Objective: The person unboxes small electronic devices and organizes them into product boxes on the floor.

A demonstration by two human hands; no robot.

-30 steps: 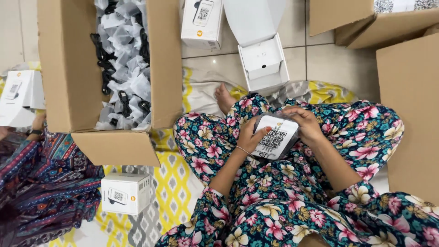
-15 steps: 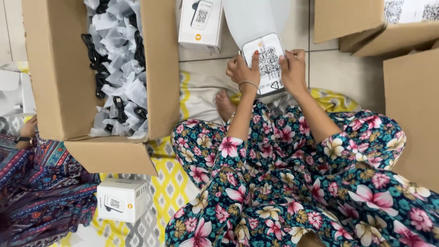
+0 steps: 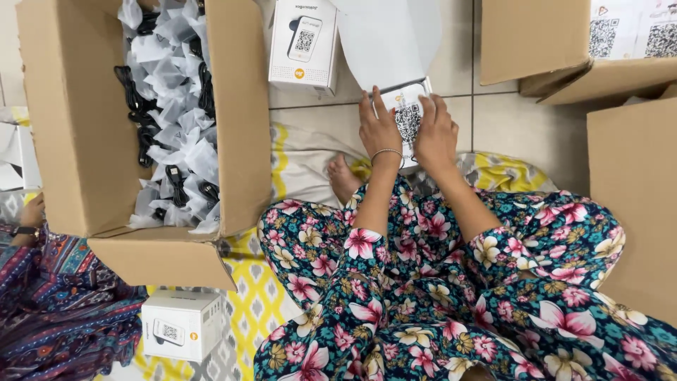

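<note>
Fingers of both hands, left hand [image 3: 379, 130] and right hand [image 3: 435, 134], clasp the white device [image 3: 407, 115] between them.

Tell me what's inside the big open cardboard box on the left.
The cardboard box holds a heap of black cables, each bundled in a clear plastic bag, piled along its right side. What lies under the heap, and the box bottom there, is covered and cannot be seen.

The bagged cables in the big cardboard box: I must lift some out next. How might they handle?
The bagged cables look floppy, coiled black cords in loose clear bags. The smooth film may be slippery. Piled and overlapping, neighbours will probably shift or drag along; each seems light.
</note>
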